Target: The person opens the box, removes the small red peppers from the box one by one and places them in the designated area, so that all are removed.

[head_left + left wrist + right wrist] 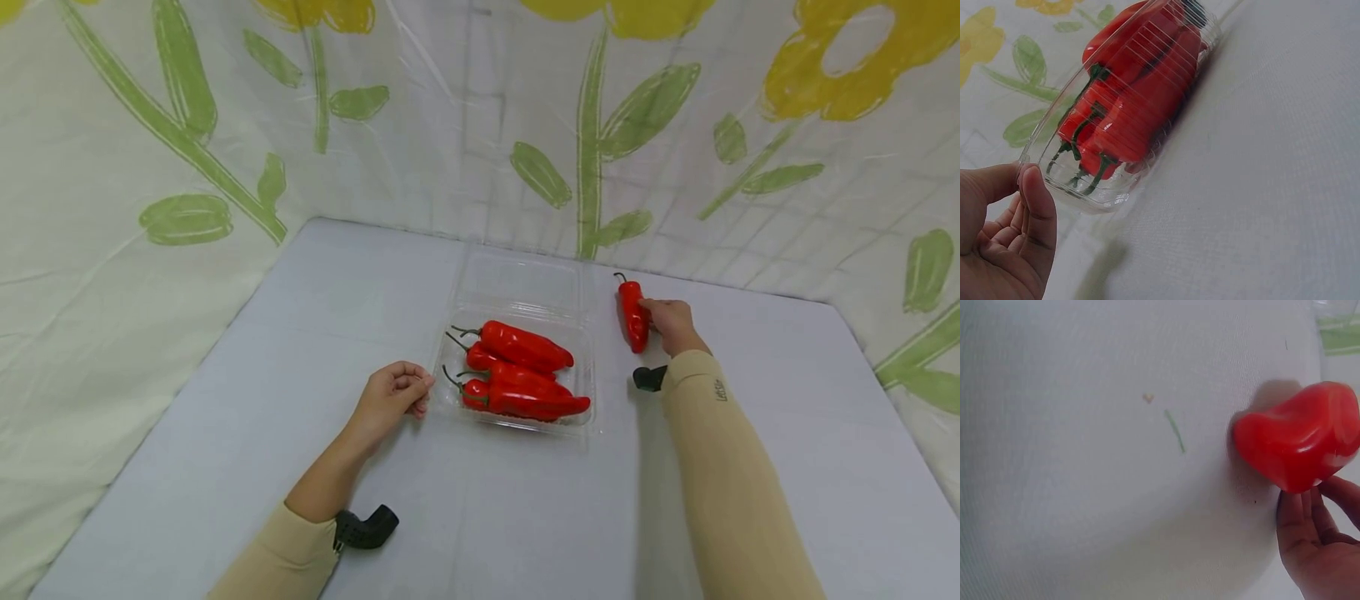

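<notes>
A clear plastic clamshell container (444,410) lies with its lid folded back, holding several long red peppers (525,346) with green stems. At its left edge, my left hand (393,392) pinches the rim between thumb and forefinger; the left wrist view shows this grip on the clear container (1054,187) up close. Right of the container, a single red pepper (632,312) lies on the table, its stem toward the back. My right hand (672,323) holds it from its right side. In the right wrist view, the thumb and fingers meet the pepper (1300,437) along its lower side, fingertips partly hidden.
The white-covered table (322,308) ends at a hanging sheet (420,142) printed with yellow flowers and green leaves. The container's transparent lid (521,279) lies toward the table's back edge. A small green bit (1174,430) lies on the table.
</notes>
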`<state>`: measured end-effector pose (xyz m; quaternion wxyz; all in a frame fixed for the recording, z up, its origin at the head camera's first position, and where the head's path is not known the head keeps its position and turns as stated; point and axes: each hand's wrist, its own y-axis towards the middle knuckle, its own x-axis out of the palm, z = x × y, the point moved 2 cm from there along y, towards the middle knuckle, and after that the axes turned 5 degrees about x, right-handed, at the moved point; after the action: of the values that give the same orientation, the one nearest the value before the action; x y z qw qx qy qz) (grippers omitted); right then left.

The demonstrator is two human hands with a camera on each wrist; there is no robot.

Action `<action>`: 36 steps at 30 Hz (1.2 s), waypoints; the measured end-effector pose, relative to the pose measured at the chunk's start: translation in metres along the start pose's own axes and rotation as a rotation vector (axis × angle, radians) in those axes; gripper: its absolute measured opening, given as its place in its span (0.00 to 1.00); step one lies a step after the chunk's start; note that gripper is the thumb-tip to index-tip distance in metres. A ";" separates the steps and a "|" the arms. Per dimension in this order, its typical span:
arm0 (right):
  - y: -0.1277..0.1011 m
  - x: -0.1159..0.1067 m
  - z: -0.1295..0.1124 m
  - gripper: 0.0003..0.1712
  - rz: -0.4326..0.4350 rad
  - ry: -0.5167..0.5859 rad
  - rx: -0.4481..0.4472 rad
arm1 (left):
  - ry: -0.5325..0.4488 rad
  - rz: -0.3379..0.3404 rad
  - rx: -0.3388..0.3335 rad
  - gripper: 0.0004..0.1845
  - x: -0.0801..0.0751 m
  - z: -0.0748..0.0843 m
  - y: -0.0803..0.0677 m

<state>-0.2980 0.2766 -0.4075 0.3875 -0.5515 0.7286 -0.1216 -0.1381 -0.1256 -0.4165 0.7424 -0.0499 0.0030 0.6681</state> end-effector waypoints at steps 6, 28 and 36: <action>-0.003 -0.004 0.000 0.36 -0.009 -0.003 -0.026 | 0.002 -0.003 -0.008 0.11 -0.001 -0.001 0.002; -0.033 -0.025 -0.022 0.44 -0.071 -0.270 -0.299 | -0.002 0.002 -0.019 0.10 0.000 -0.004 0.002; -0.051 -0.019 -0.029 0.45 -0.118 -0.351 -0.308 | 0.000 -0.004 -0.015 0.11 0.000 -0.004 0.002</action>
<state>-0.2803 0.2675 -0.3488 0.4117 -0.6583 0.6267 0.0662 -0.1403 -0.1260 -0.4207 0.7433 -0.0553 -0.0022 0.6667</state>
